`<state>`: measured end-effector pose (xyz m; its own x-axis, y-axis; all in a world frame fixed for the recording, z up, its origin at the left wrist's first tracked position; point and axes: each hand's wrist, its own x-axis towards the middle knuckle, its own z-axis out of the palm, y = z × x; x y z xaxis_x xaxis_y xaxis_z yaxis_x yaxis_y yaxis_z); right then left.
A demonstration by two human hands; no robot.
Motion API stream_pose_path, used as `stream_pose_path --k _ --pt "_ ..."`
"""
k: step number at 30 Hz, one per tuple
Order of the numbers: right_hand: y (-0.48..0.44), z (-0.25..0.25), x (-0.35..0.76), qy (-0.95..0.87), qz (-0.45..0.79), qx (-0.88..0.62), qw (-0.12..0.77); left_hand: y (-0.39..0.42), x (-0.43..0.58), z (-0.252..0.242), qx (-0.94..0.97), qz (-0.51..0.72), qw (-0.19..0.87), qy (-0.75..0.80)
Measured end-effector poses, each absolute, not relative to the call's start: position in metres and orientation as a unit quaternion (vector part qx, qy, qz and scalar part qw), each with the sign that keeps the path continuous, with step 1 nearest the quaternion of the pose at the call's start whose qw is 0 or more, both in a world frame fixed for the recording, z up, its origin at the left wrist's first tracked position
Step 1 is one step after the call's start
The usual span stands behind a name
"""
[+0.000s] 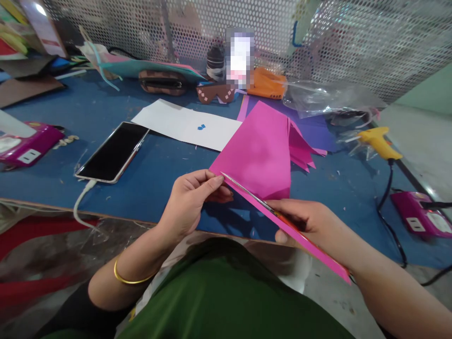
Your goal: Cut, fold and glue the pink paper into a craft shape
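A pink paper sheet [261, 150] lies over the near middle of the blue table, its left corner pinched by my left hand [197, 193] between thumb and fingers. My right hand [307, 221] is closed on scissors [247, 192] with orange handles, partly hidden by the fingers. The blades run along the sheet's near edge, their tip close to my left thumb. A narrow pink strip [318, 252] hangs along the near side of the scissors, over my right hand. Beyond the sheet is a white paper [183, 123] bearing small blue pieces [201, 127].
A phone [113, 153] with a white cable lies left. Purple power sockets [31, 143] stand at both sides. On the right rests a yellow glue gun [381, 142]. Further back are brown paper glasses [216, 93], an orange object [268, 84], clear plastic [325, 99] and a perforated metal screen [190, 28].
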<state>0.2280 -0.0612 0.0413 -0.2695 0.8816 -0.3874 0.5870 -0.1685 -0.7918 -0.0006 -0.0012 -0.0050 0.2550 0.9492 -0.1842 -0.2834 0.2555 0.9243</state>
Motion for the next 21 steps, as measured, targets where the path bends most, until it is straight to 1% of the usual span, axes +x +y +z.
stream_pose_path --k 5,12,18,21 --pt "-0.0577 0.0486 0.2209 -0.63 0.481 -0.597 0.126 -0.0015 -0.0009 -0.0053 0.415 0.452 0.681 0.399" --pt "-0.0565 0.0476 0.2204 -0.624 0.502 -0.581 0.145 -0.0005 -0.0009 -0.0066 0.411 0.45 0.686 0.398" --pt "-0.0566 0.0431 0.2225 -0.659 0.465 -0.571 0.15 -0.0004 -0.0009 -0.007 0.409 0.447 0.692 0.393" --pt "-0.0568 0.0411 0.2246 -0.657 0.469 -0.57 0.152 0.0 -0.0017 -0.0065 0.404 0.444 0.699 0.389"
